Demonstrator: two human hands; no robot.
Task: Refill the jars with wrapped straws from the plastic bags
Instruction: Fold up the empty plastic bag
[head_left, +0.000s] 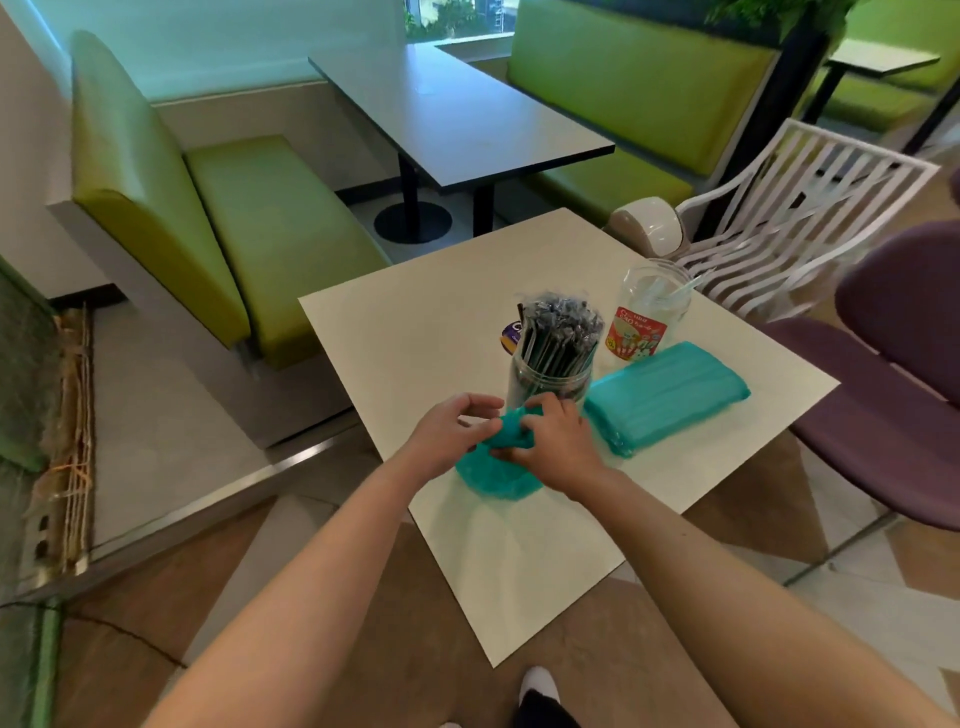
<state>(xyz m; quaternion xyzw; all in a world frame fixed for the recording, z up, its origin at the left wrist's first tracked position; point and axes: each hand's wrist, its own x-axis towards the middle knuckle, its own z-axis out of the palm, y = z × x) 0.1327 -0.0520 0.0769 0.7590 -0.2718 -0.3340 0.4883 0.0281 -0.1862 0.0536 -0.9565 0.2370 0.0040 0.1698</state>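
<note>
A clear jar (548, 382) packed with dark wrapped straws stands mid-table. Behind it to the right stands a second clear jar (647, 317) with a red label and only a few white straws inside. A full teal plastic bag (670, 395) lies flat to the right of the packed jar. In front of the packed jar lies a crumpled teal bag (498, 475). My left hand (452, 431) and my right hand (553, 441) both grip its bunched top, fingers curled into the plastic.
The white square table (415, 332) bears everything. A purple chair (893, 374) stands to the right, a white slatted chair (810, 208) at the back right, and a green booth bench (249, 234) to the left. A dark table (457, 109) is behind.
</note>
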